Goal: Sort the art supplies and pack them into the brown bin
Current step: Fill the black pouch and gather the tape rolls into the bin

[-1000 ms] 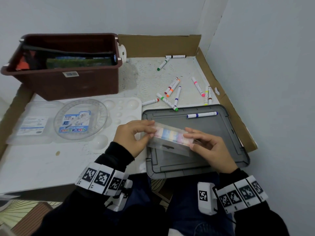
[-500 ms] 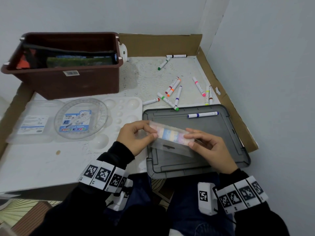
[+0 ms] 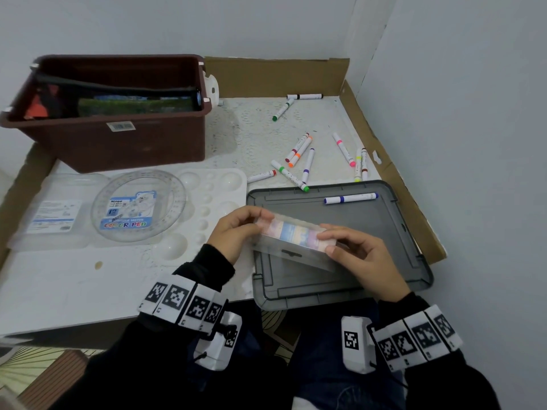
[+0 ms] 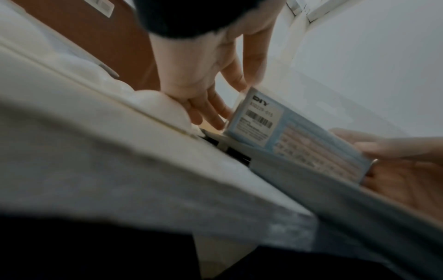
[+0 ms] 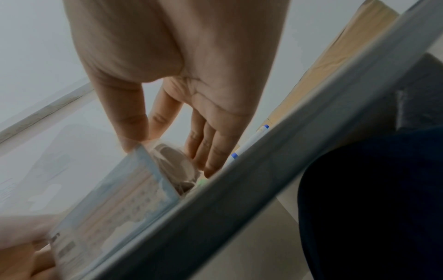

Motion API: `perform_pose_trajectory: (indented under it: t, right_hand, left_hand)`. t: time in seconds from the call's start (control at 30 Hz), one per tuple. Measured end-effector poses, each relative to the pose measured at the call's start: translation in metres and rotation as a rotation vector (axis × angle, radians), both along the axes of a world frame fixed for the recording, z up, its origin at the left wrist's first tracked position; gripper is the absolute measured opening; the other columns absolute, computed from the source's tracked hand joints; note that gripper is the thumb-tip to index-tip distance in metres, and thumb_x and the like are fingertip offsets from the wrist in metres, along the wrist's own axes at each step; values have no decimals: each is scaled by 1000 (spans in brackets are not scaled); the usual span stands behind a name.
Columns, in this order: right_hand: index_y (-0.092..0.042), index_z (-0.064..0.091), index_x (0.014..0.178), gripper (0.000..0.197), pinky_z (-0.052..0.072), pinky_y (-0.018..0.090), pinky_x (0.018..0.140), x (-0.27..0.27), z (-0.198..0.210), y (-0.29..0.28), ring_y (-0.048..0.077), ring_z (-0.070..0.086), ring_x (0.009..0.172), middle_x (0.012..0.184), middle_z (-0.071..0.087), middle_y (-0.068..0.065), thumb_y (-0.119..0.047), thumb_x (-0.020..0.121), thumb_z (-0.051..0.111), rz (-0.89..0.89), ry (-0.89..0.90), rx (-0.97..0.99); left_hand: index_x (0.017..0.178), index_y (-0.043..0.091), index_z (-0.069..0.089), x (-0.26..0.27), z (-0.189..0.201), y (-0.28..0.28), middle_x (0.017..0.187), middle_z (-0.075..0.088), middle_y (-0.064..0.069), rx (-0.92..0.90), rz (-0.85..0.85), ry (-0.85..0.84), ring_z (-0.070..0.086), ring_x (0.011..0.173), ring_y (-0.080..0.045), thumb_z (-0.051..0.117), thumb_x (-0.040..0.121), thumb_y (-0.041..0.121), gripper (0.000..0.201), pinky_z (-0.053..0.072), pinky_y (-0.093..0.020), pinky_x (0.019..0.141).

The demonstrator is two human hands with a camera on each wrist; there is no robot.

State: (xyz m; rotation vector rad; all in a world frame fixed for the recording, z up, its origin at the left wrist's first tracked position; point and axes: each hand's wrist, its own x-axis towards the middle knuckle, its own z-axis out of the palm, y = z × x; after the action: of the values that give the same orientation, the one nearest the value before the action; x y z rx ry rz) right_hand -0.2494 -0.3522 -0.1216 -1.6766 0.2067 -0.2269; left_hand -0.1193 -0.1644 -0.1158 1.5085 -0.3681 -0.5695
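Over the gray lid (image 3: 370,232) at our 6 o'clock, we hold a clear plastic box of pastel tape rolls (image 3: 291,234) between both hands. Our left hand (image 3: 233,232) pinches its left end with curled fingers; our right hand (image 3: 361,258) pinches the right end between thumb and forefinger. It looks light, stiff and smooth, so we judge the short ends safest to grip. Loose markers (image 3: 299,152) lie at 1 o'clock, and the brown bin (image 3: 118,140) waits at 10 o'clock.
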Motion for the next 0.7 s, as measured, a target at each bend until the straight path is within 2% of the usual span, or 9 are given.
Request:
perform_pose_trajectory:
  t: [0.13, 0.2, 0.27, 0.33, 0.4, 0.43, 0.53, 0.6, 0.7]
  right_hand:
    - [-17, 63, 110, 38, 43, 17, 96, 0, 1, 2, 4, 54, 118, 116, 63, -2, 10, 84, 57, -5, -16, -24]
    - [-17, 59, 117, 41, 45, 17, 92, 0, 1, 2, 2, 56, 112, 117, 63, -3, 9, 85, 55, -6, -25, -18]
    - [-16, 57, 119, 41, 47, 17, 90, 0, 1, 3, 3, 58, 109, 118, 63, -1, 7, 85, 55, -2, -23, 6]
    - [-14, 58, 118, 41, 47, 21, 94, 0, 1, 4, 8, 58, 112, 120, 62, 5, 6, 83, 58, 0, -21, 31]
    - [-12, 60, 115, 39, 45, 26, 99, 1, 1, 5, 14, 56, 117, 122, 61, 10, 6, 81, 60, -1, -16, 41]
    - [-12, 60, 114, 38, 45, 27, 100, 1, 0, 5, 15, 56, 118, 122, 61, 10, 5, 81, 61, -2, -13, 39]
    - [-13, 61, 113, 38, 45, 27, 100, 2, 0, 6, 15, 56, 117, 121, 61, 9, 6, 81, 61, -7, -14, 40]
    - [-13, 61, 113, 37, 46, 25, 98, 2, 1, 6, 14, 58, 115, 121, 62, 9, 6, 81, 61, -5, -17, 42]
    - [-14, 62, 111, 36, 48, 23, 93, 2, 1, 6, 12, 61, 109, 117, 64, 5, 6, 81, 61, -6, -12, 51]
  left_hand:
    - [105, 7, 61, 1, 1, 5, 96, 62, 3, -33, -15, -22, 57, 86, 6, 34, 86, -15, 40, 41, -3, 74]
    - [117, 10, 54, 1, 0, 5, 100, 60, 2, -57, -3, -14, 56, 90, 3, 35, 87, -15, 44, 42, -4, 76]
    - [121, 13, 50, 1, -1, 6, 103, 59, -1, -73, 5, -12, 53, 94, -3, 38, 87, -15, 45, 43, -6, 78]
    - [121, 6, 51, 1, -3, 7, 102, 58, -2, -75, 11, -12, 53, 93, -5, 39, 87, -15, 42, 44, -7, 77]
    - [113, 1, 52, 1, -4, 7, 98, 57, -6, -90, 44, 7, 53, 91, -10, 41, 86, -16, 34, 46, -8, 74]
    - [104, 3, 52, 1, -4, 7, 96, 57, -8, -109, 72, 34, 54, 88, -12, 43, 86, -17, 28, 48, -9, 71]
    - [80, 9, 52, 0, -5, 7, 93, 62, -7, -106, 143, 36, 61, 80, -6, 51, 83, -14, 23, 49, -9, 70]
    - [74, 9, 58, -2, -6, 8, 97, 64, -6, -75, 137, -5, 63, 80, 1, 54, 83, -9, 21, 48, -10, 77]
    - [70, 11, 64, -2, -7, 10, 99, 65, -5, -51, 160, -29, 62, 89, -5, 57, 83, -6, 22, 47, -20, 89]
